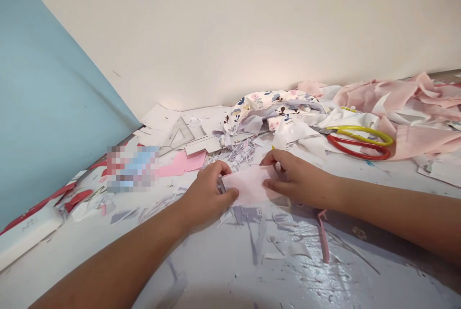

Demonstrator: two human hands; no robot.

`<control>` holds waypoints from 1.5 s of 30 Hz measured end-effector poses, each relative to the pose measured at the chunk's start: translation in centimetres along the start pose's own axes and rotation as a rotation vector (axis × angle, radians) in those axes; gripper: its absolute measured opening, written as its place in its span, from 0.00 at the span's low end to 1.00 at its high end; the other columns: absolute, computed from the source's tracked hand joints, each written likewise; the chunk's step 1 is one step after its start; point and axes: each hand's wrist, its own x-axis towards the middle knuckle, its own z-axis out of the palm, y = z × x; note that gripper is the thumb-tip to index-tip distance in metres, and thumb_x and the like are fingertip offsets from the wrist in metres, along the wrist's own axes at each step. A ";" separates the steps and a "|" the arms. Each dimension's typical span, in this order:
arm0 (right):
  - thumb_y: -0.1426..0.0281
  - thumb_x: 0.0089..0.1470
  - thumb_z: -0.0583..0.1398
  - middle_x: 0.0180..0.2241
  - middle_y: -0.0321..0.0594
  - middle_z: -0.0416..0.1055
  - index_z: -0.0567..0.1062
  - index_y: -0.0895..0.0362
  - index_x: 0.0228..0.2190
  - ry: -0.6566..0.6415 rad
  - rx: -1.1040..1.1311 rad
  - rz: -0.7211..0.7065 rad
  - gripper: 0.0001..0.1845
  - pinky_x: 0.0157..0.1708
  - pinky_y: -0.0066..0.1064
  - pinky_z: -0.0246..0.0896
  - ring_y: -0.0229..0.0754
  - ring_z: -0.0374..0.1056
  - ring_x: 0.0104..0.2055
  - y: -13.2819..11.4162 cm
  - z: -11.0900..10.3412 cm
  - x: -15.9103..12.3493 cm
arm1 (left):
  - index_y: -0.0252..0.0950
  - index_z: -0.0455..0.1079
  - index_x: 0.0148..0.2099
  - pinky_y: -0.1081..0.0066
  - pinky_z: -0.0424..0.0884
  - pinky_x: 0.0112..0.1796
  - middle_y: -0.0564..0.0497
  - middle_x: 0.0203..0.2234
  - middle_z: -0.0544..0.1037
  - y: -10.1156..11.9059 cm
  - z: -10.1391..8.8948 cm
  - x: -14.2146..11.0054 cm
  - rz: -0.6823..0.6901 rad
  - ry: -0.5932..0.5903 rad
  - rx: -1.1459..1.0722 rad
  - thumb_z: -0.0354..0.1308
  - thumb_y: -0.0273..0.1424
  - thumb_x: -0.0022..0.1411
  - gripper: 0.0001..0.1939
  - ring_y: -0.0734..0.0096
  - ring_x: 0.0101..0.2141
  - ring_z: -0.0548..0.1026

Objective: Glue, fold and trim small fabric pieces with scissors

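A pale pink rectangular piece, thin like cloth or paper, is stretched flat between my two hands, low over the table. My left hand pinches its left end between thumb and fingers. At its right end my right hand grips it in the same way, thumb on top and index finger bent at the far edge. Some of the fingers are hidden under the piece. Thin scraps lie heaped just beyond it. Scissors with one yellow and one red handle rest behind my right hand, blades partly covered.
Flower-printed cloth and pink fabric are piled at the back against a white board. A clear set square and pink paper lie at left. Offcuts litter the table. A white block sits at the left edge.
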 end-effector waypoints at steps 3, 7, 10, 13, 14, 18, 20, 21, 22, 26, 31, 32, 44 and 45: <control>0.68 0.46 0.59 0.23 0.29 0.63 0.59 0.52 0.37 0.020 0.401 0.122 0.16 0.22 0.27 0.57 0.36 0.61 0.23 0.0 0.0 0.1 | 0.40 0.59 0.38 0.75 0.64 0.22 0.56 0.28 0.68 0.1 -0.1 0.0 -0.065 -0.032 -0.174 0.55 0.34 0.52 0.12 0.77 0.22 0.67; 0.69 0.44 0.62 0.25 0.31 0.67 0.62 0.53 0.37 -0.118 0.891 0.225 0.18 0.25 0.28 0.60 0.36 0.65 0.26 0.2 0.2 0.4 | 0.41 0.58 0.39 0.78 0.62 0.21 0.58 0.24 0.66 0.3 -0.4 0.2 -0.111 -0.002 -0.301 0.57 0.34 0.51 0.13 0.80 0.21 0.65; 0.68 0.41 0.64 0.25 0.33 0.69 0.67 0.56 0.31 -0.135 0.967 0.296 0.13 0.26 0.27 0.60 0.35 0.66 0.26 0.2 0.4 0.5 | 0.41 0.58 0.42 0.79 0.60 0.18 0.60 0.22 0.65 0.4 -0.6 0.2 -0.145 -0.011 -0.391 0.57 0.36 0.51 0.16 0.80 0.18 0.63; 0.67 0.39 0.66 0.23 0.32 0.69 0.69 0.56 0.30 -0.078 0.964 0.328 0.14 0.23 0.25 0.59 0.34 0.65 0.23 0.1 0.5 0.4 | 0.41 0.59 0.44 0.79 0.58 0.15 0.61 0.18 0.64 0.6 -0.6 0.3 -0.170 0.030 -0.405 0.58 0.39 0.50 0.19 0.80 0.16 0.62; 0.66 0.38 0.66 0.22 0.32 0.69 0.69 0.56 0.30 -0.069 0.956 0.329 0.15 0.22 0.25 0.59 0.34 0.65 0.23 0.1 0.6 0.4 | 0.41 0.59 0.43 0.79 0.58 0.14 0.61 0.18 0.64 0.7 -0.7 0.3 -0.183 0.040 -0.415 0.59 0.40 0.49 0.20 0.80 0.15 0.62; 0.64 0.38 0.66 0.23 0.32 0.70 0.70 0.56 0.30 -0.054 0.932 0.319 0.16 0.22 0.26 0.60 0.35 0.66 0.23 0.4 0.9 0.4 | 0.38 0.63 0.39 0.78 0.63 0.16 0.59 0.18 0.66 1.1 -0.7 0.6 -0.234 0.050 -0.525 0.62 0.41 0.46 0.20 0.80 0.16 0.64; 0.64 0.38 0.66 0.23 0.32 0.70 0.70 0.56 0.30 -0.049 0.925 0.315 0.16 0.21 0.25 0.60 0.34 0.65 0.23 0.6 1.0 0.5 | 0.36 0.65 0.35 0.78 0.64 0.17 0.58 0.18 0.67 1.1 -0.8 0.8 -0.226 0.050 -0.554 0.62 0.41 0.45 0.19 0.81 0.17 0.63; 0.65 0.38 0.66 0.23 0.32 0.70 0.70 0.56 0.30 -0.049 0.925 0.315 0.15 0.21 0.24 0.59 0.33 0.65 0.22 0.7 1.0 0.5 | 0.35 0.65 0.33 0.78 0.64 0.16 0.58 0.17 0.66 1.1 -0.8 0.8 -0.220 0.052 -0.552 0.62 0.42 0.45 0.17 0.82 0.17 0.63; 0.65 0.39 0.66 0.23 0.32 0.70 0.70 0.56 0.29 -0.051 0.930 0.318 0.15 0.21 0.24 0.59 0.33 0.65 0.22 0.7 1.0 0.5 | 0.35 0.65 0.31 0.79 0.63 0.16 0.59 0.16 0.65 1.1 -0.8 0.8 -0.214 0.056 -0.546 0.62 0.42 0.46 0.17 0.83 0.16 0.61; 0.66 0.39 0.66 0.23 0.32 0.69 0.69 0.56 0.29 -0.056 0.947 0.346 0.14 0.21 0.23 0.58 0.32 0.64 0.22 0.8 1.0 0.5 | 0.35 0.64 0.28 0.78 0.65 0.16 0.61 0.14 0.62 0.9 -0.7 0.8 -0.236 0.071 -0.584 0.61 0.40 0.47 0.14 0.86 0.14 0.57; 0.67 0.40 0.66 0.20 0.30 0.67 0.68 0.56 0.27 -0.053 0.946 0.372 0.13 0.19 0.22 0.54 0.31 0.61 0.20 0.7 0.9 0.6 | 0.36 0.63 0.28 0.70 0.73 0.23 0.63 0.15 0.59 0.9 -0.4 0.6 -0.259 0.040 -0.782 0.61 0.39 0.49 0.13 0.87 0.14 0.55; 0.67 0.40 0.67 0.20 0.30 0.66 0.68 0.56 0.26 -0.049 0.950 0.376 0.13 0.19 0.22 0.53 0.30 0.60 0.20 0.7 0.9 0.6 | 0.36 0.63 0.28 0.69 0.74 0.25 0.63 0.15 0.58 0.8 -0.3 0.5 -0.258 0.038 -0.804 0.61 0.38 0.49 0.13 0.88 0.14 0.54; 0.67 0.38 0.68 0.19 0.30 0.66 0.68 0.57 0.26 -0.030 0.973 0.346 0.14 0.18 0.22 0.50 0.30 0.58 0.19 0.9 1.0 0.6 | 0.36 0.64 0.32 0.80 0.64 0.17 0.59 0.19 0.67 1.2 -0.6 0.6 -0.266 -0.022 -0.696 0.64 0.37 0.45 0.15 0.83 0.18 0.65; 0.66 0.38 0.68 0.19 0.31 0.66 0.68 0.57 0.26 -0.024 0.987 0.343 0.15 0.18 0.22 0.51 0.31 0.58 0.19 0.9 1.0 0.6 | 0.35 0.64 0.32 0.81 0.62 0.16 0.58 0.18 0.67 1.3 -0.6 0.6 -0.264 -0.016 -0.671 0.65 0.36 0.45 0.15 0.83 0.17 0.65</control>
